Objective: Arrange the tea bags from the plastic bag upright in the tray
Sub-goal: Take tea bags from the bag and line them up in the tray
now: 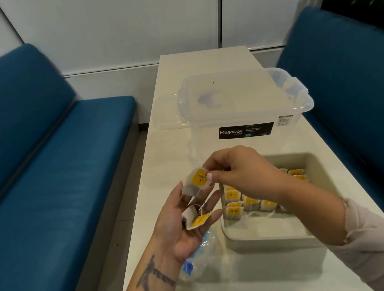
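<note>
Table (pixel 179 132): long, pale, carries everything; landmark for positions is the tray (pixel 271 235). Clear lidded storage box (pixel 241 104) stands behind the tray, apart from it. Tray: beige, open-topped, partly filled; tea bags in tray (pixel 249 202) stand upright in rows toward its far side, near part bare. Plastic bag (pixel 197 264): crumpled, flat on the table just left of the tray's near corner, under the left wrist. Left hand (pixel 187 229): palm up, fingers spread loosely, cradling a loose tea bag (pixel 195 219) left of the tray. Right hand (pixel 236 171): above the tray's left edge, thumb and forefinger pinching a second, lifted tea bag (pixel 198 180) at its top edge. Judgement: bags are very light, soft, tearable paper; strings tangle. Take each by the upper edge near the yellow tag, gently.
</note>
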`<act>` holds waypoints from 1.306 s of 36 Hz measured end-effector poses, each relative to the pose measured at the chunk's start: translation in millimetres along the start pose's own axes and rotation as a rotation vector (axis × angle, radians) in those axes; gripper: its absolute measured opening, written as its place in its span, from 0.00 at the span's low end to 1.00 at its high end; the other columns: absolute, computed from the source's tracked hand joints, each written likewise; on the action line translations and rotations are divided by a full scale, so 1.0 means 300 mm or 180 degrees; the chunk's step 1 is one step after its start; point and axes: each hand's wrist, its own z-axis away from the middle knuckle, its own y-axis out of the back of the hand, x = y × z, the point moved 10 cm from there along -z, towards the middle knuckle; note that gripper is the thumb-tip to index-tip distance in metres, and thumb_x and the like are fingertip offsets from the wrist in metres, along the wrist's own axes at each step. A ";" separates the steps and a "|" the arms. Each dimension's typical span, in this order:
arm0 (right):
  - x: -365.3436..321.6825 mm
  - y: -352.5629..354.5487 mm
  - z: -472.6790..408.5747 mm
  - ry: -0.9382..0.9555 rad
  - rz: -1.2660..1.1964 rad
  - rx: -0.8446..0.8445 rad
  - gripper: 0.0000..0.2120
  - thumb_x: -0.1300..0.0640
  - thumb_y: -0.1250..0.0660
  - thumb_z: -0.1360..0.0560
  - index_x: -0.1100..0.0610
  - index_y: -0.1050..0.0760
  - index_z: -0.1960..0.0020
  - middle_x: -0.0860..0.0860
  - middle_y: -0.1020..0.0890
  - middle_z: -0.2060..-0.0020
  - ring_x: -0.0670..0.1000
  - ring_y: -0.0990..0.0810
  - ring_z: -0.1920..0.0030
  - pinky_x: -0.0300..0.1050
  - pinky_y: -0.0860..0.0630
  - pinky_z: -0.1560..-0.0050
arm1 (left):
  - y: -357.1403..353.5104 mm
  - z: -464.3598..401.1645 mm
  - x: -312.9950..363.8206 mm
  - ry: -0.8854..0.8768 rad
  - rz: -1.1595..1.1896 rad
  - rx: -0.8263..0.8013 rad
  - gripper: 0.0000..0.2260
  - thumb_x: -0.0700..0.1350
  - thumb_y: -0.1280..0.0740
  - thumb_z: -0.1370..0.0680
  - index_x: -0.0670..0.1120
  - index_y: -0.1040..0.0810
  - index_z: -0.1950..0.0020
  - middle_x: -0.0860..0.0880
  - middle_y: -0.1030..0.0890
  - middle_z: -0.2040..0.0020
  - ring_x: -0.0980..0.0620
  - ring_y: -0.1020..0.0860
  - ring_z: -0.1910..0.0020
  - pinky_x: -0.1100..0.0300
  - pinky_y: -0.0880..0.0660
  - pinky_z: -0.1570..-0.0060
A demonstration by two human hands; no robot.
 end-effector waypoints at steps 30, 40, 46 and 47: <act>0.255 -0.160 0.076 -0.1529 -0.2603 0.0059 0.02 0.61 0.32 0.25 0.59 0.22 0.55 0.52 0.18 0.63 0.46 0.33 0.72 0.35 0.34 0.72 | -0.012 0.034 0.224 -0.1661 -0.2371 0.0757 0.07 0.46 0.29 0.27 0.48 0.17 0.50 0.48 0.15 0.58 0.52 0.17 0.58 0.60 0.22 0.67; 0.276 -0.229 0.109 -0.1883 -0.3458 -0.0036 0.05 0.62 0.35 0.23 0.55 0.26 0.57 0.51 0.16 0.65 0.43 0.32 0.74 0.34 0.33 0.71 | -0.068 0.043 0.263 -0.2021 -0.3039 0.0870 0.06 0.47 0.29 0.27 0.48 0.16 0.52 0.50 0.15 0.60 0.52 0.17 0.60 0.58 0.19 0.65; 0.296 -0.199 0.113 -0.1800 -0.3428 0.0017 0.01 0.60 0.35 0.23 0.55 0.26 0.52 0.49 0.17 0.65 0.45 0.32 0.73 0.35 0.33 0.71 | -0.060 0.012 0.228 -0.1732 -0.2980 0.0777 0.08 0.47 0.27 0.28 0.48 0.17 0.51 0.48 0.15 0.60 0.55 0.17 0.62 0.59 0.20 0.65; 0.300 -0.190 0.112 -0.1768 -0.3367 0.0042 0.01 0.60 0.35 0.23 0.55 0.25 0.52 0.50 0.18 0.65 0.45 0.32 0.73 0.35 0.33 0.72 | -0.057 0.007 0.222 -0.1696 -0.2952 0.0763 0.07 0.46 0.27 0.28 0.48 0.18 0.51 0.48 0.15 0.60 0.56 0.17 0.63 0.59 0.20 0.66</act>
